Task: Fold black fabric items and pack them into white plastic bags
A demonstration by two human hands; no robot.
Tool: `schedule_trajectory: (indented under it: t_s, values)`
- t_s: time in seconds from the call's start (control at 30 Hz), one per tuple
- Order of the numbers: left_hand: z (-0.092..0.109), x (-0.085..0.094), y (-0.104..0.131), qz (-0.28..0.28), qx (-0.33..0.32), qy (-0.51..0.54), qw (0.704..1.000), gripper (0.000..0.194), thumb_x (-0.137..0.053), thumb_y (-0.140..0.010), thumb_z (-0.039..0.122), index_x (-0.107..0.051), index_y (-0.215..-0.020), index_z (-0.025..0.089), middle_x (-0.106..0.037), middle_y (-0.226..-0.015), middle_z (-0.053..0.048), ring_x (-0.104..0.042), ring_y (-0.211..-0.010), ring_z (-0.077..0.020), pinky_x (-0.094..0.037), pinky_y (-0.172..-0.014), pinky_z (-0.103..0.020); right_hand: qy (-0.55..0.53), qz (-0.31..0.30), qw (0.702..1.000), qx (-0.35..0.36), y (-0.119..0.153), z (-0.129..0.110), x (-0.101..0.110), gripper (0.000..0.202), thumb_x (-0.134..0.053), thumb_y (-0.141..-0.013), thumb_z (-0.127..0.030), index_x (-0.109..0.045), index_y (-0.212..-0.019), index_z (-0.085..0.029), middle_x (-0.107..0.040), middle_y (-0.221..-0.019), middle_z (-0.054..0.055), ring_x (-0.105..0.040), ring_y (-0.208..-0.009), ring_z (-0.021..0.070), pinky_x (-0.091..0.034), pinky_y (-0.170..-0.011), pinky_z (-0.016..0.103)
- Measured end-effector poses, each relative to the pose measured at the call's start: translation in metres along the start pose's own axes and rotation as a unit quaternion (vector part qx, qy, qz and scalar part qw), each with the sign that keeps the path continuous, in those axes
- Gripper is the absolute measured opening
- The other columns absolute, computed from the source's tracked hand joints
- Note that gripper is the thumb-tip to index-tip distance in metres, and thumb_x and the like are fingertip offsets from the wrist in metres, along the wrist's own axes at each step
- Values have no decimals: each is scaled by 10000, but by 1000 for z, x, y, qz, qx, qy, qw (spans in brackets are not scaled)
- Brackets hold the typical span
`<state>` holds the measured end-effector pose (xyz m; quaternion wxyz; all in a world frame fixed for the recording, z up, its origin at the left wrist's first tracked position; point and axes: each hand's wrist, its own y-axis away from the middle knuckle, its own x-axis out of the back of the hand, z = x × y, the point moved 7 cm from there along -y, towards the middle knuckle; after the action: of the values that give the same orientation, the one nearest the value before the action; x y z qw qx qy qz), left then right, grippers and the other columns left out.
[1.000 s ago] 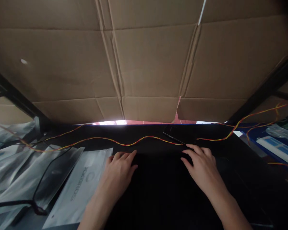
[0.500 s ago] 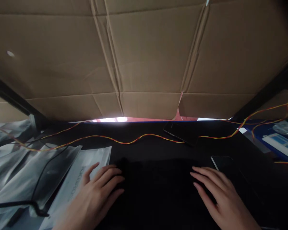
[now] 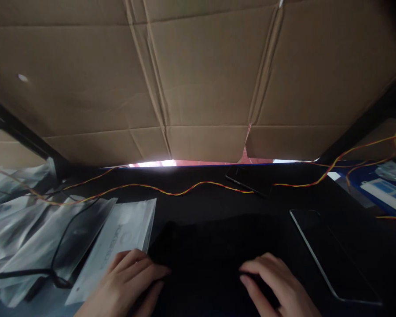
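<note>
Over the black tabletop [image 3: 198, 207], my left hand [image 3: 128, 281] is closed, thumb and bent fingers drawn together, beside a white printed plastic pouch [image 3: 127, 233]. My right hand [image 3: 277, 284] faces it across a dark gap, its thumb and index fingertip pinched close. A very dark shape lies between the hands, but black on black hides what it is and whether both hands grip it. To the right of my right hand, a phone [image 3: 333, 255] with a silver edge lies flat, screen dark.
A second dark phone [image 3: 247, 178] lies farther back, by a twisted red-and-yellow wire [image 3: 174, 193] crossing the table. Clear plastic bags [image 3: 53, 237] and a black cable pile up at left. A creased cardboard sheet [image 3: 204, 83] slopes overhead between black frame bars. A blue tray [image 3: 359, 178] stands at right.
Both hands have drawn back toward me, and the right has also shifted left, uncovering the near phone. Fingers that were stretched out are now bent and closed.
</note>
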<state>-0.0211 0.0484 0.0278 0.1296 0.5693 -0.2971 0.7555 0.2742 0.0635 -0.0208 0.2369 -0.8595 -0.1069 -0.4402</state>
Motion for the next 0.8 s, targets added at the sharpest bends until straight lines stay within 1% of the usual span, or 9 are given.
schedule_trajectory:
  t_s: [0.07, 0.13, 0.27, 0.33, 0.4, 0.47, 0.53, 0.67, 0.8]
  values:
    - [4, 3, -13, 23, 36, -20, 999, 331, -575, -1016, 199, -724, -1287, 318, -811, -954, 26, -773, -800, -206, -633, -704, -312, 34, 45, 998, -33, -8, 1, -1, 154, -557, -1123, -367, -700, -1159, -322, -760, -886, -1, -774, -747, 209, -668, -650, 318]
    - [12, 2, -25, 49, 48, -65, 996, 409, -544, -978, 143, -717, -1311, 306, -815, -1000, 8, -778, -803, -233, -636, -676, -352, 71, 84, 993, -37, -15, -5, -4, 227, -494, -1150, -429, -683, -1132, -305, -738, -883, 13, -763, -725, 230, -658, -620, 359]
    - [32, -11, -43, 72, 20, -100, 992, 549, -500, -954, 77, -684, -1427, 285, -772, -1370, -58, -767, -1190, -283, -678, -903, -440, 99, 151, 983, -37, -15, -9, 7, 274, -491, -1153, -500, -663, -1206, -294, -732, -1005, 54, -766, -864, 254, -651, -696, 378]
    - [41, -24, -46, 76, -9, -112, 991, 568, -509, -986, 93, -642, -1509, 267, -697, -1535, -74, -678, -1396, -314, -648, -1052, -514, 137, 191, 970, -69, -6, 3, 23, 353, -503, -1138, -553, -654, -1288, -270, -733, -1084, 95, -752, -948, 291, -647, -752, 415]
    - [44, -42, -45, 65, -29, -139, 988, 578, -526, -1030, 146, -572, -1596, 251, -632, -1623, -83, -608, -1490, -354, -621, -1103, -595, 199, 211, 951, -109, 7, 21, 37, 488, -458, -1131, -617, -657, -1322, -214, -729, -1130, 149, -730, -968, 341, -633, -767, 479]
    - [40, -60, -43, 43, -26, -155, 987, 582, -536, -1075, 223, -503, -1656, 245, -599, -1654, -92, -596, -1504, -377, -618, -1099, -642, 248, 193, 939, -138, 16, 40, 40, 621, -408, -1115, -694, -684, -1284, -164, -730, -1124, 187, -714, -932, 369, -620, -748, 519]
    - [35, -68, -41, 32, -12, -148, 988, 574, -533, -1098, 258, -482, -1670, 245, -584, -1665, -99, -586, -1512, -386, -611, -1102, -658, 262, 170, 937, -155, 22, 55, 38, 685, -370, -1101, -743, -717, -1185, -158, -741, -1106, 200, -712, -891, 368, -617, -748, 539]
    - [45, -64, -44, 32, -43, -109, 993, 586, -544, -1055, 140, -530, -1633, 240, -561, -1685, -78, -531, -1552, -395, -561, -1151, -694, 193, 183, 949, -166, 18, 58, 42, 588, -395, -1108, -718, -701, -1017, -225, -797, -1078, 162, -774, -835, 325, -634, -686, 470]
    - [69, -69, -57, 21, -61, -65, 996, 568, -583, -986, 88, -637, -1531, 238, -653, -1602, -76, -622, -1476, -390, -593, -1130, -679, 121, 219, 955, -161, -2, 29, 67, 400, -510, -1101, -650, -671, -1009, -295, -843, -962, 75, -826, -759, 275, -621, -564, 353]
